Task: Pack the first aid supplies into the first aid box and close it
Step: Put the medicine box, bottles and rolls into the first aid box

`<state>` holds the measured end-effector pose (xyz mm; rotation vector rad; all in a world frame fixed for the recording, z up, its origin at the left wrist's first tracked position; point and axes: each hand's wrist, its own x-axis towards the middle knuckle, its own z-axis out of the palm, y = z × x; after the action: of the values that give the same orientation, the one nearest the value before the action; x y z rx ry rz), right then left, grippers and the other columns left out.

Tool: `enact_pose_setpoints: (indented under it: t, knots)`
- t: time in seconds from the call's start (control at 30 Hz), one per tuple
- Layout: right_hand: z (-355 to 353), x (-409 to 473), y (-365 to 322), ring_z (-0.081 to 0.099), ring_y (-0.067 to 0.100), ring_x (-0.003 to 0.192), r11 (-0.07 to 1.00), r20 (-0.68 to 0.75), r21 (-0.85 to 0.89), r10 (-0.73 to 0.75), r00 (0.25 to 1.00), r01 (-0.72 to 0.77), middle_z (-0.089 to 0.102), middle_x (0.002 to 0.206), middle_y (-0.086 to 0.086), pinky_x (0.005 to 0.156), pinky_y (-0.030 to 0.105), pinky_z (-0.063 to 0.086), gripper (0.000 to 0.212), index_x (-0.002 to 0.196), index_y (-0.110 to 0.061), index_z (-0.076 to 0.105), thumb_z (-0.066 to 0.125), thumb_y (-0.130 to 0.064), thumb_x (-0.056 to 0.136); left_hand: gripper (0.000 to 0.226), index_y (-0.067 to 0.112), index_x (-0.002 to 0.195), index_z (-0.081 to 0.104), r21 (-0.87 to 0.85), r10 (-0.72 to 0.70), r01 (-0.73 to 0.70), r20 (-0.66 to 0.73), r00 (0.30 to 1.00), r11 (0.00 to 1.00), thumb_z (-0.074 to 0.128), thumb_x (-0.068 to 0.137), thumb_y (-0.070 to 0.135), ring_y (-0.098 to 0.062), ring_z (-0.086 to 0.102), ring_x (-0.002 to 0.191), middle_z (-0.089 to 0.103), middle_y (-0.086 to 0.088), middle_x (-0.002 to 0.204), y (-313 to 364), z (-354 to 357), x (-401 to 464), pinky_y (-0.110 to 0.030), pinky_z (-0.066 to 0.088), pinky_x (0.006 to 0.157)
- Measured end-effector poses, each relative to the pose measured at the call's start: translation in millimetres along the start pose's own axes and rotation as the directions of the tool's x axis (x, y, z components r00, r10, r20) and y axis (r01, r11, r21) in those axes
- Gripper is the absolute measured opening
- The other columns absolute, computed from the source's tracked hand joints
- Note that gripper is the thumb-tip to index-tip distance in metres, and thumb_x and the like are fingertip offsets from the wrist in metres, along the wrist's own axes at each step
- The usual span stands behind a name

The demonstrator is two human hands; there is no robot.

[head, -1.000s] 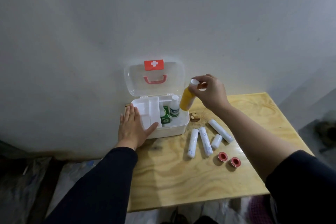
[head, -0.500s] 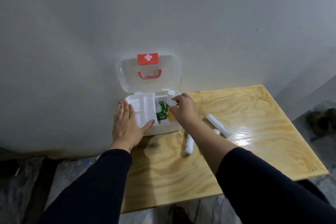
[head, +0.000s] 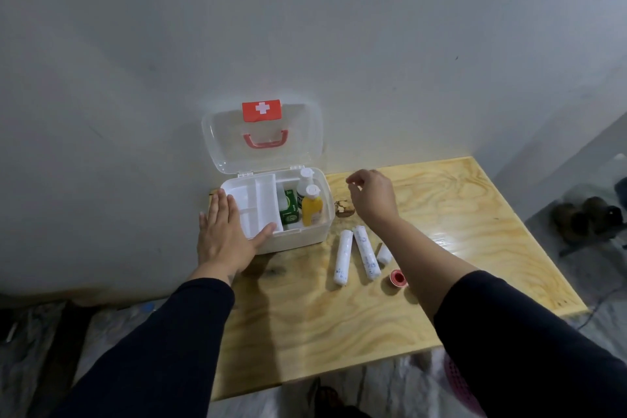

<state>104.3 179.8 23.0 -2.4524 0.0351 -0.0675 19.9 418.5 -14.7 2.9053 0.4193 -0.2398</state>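
Head view: left hand (head: 228, 237) flat, fingers spread on box (head: 298, 237) corner; right hand (head: 372, 195) empty, loosely curled beside it

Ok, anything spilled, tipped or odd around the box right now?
Nothing spilled. The yellow bottle stands upright in the first aid box. Only oddity: a brown crumpled scrap on the table beside it.

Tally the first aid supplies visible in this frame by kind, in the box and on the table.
Bottles in the box: 2, a yellow bottle and a white bottle
Green carton in the box: 1
Bandage rolls on the table: 3
Tape rolls on the table: 1
Total: 7; the right arm may hide more.
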Motion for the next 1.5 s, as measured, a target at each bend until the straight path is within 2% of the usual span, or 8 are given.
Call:
enact_pose_setpoints:
  t: [0.2,0.4,0.57,0.73,0.9,1.2,1.37,1.5]
  knots:
    - [6.8,-11.1,64.6,0.055,0.030,0.110,0.921,0.230,-0.368,0.227,0.946,-0.131,0.057,0.120,0.009,0.095,0.044,0.048,0.042,0.109,-0.026,0.066,0.064,-0.054,0.077,0.109,0.009,0.153,-0.010,0.008,-0.008,0.008,-0.004,1.000,1.000,0.020,0.079,0.083,-0.017,-0.019,0.147,-0.023,-0.006,0.159,1.5,0.4,1.6,-0.040,-0.007,0.121]
    - [22.6,-22.3,73.6,0.056,0.027,0.104,0.912,0.223,-0.403,0.174,0.959,-0.072,0.058,0.112,0.005,0.087,0.039,0.048,0.040,0.102,-0.026,0.069,0.060,-0.057,0.078,0.114,0.009,0.153,-0.009,-0.003,-0.009,0.009,-0.020,1.000,1.000,0.015,0.072,0.086,-0.017,-0.017,0.148,-0.020,-0.006,0.160,0.2,4.5,3.4,-0.039,-0.006,0.121]
    - [33.8,-18.4,69.6,0.060,0.027,0.089,0.940,0.196,-0.334,0.149,0.969,-0.077,0.063,0.102,0.009,0.063,0.030,0.044,0.028,0.085,-0.012,0.070,0.059,-0.038,0.085,0.115,0.010,0.153,-0.009,0.004,-0.014,0.014,-0.014,1.000,1.000,0.011,0.069,0.086,-0.017,-0.018,0.148,-0.020,-0.006,0.160,0.1,4.8,3.5,-0.039,-0.008,0.121]
    - [30.5,-13.9,63.8,0.063,0.024,0.088,0.971,0.125,-0.160,0.197,0.972,-0.177,0.069,0.100,0.007,0.063,0.025,0.041,0.025,0.100,-0.014,0.067,0.060,-0.034,0.086,0.111,0.009,0.153,-0.009,0.002,-0.011,0.011,-0.020,1.000,1.000,0.018,0.075,0.083,-0.017,-0.018,0.148,-0.020,-0.007,0.160,0.8,4.2,3.5,-0.039,-0.007,0.121]
    - [8.5,-7.2,47.9,0.065,0.026,0.089,0.988,0.033,-0.009,0.154,0.988,-0.153,0.070,0.102,0.009,0.065,0.026,0.043,0.028,0.108,-0.014,0.065,0.061,-0.031,0.087,0.109,0.009,0.153,-0.008,-0.026,0.000,-0.001,-0.033,0.999,1.000,0.025,0.079,0.081,-0.017,-0.017,0.148,-0.020,-0.006,0.160,-0.4,5.0,3.1,-0.039,-0.006,0.121]
    - [-44.7,6.4,-36.0,0.065,0.029,0.080,0.991,-0.125,0.119,-0.042,0.991,0.057,0.071,0.099,0.004,0.069,0.040,0.055,0.020,0.098,-0.021,0.064,0.062,-0.035,0.083,0.125,0.007,0.153,-0.008,-0.118,0.019,-0.019,-0.003,1.000,0.993,0.029,0.066,0.089,-0.020,-0.013,0.149,-0.017,-0.008,0.161,0.0,-5.0,2.7,-0.042,-0.002,0.121]
    - [-44.9,-12.6,-88.3,0.057,0.017,0.102,0.961,-0.152,0.179,-0.183,0.971,0.209,0.063,0.098,-0.002,0.080,0.032,0.047,0.023,0.104,-0.020,0.064,0.063,-0.033,0.086,0.127,0.004,0.153,-0.005,-0.128,0.051,-0.049,0.006,0.999,0.990,0.037,0.067,0.087,-0.024,-0.010,0.149,-0.012,-0.010,0.162,-4.2,-5.4,4.7,-0.048,0.001,0.120]
    - [-17.6,-32.4,-99.8,0.051,0.013,0.099,0.947,-0.074,0.191,-0.247,0.966,0.257,0.054,0.096,-0.005,0.078,0.023,0.038,0.024,0.108,-0.017,0.062,0.062,-0.030,0.088,0.126,0.003,0.153,-0.006,-0.183,0.052,-0.053,-0.010,0.999,0.982,0.047,0.070,0.083,-0.024,-0.011,0.149,-0.012,-0.010,0.162,-2.8,-4.3,3.9,-0.048,0.002,0.120]
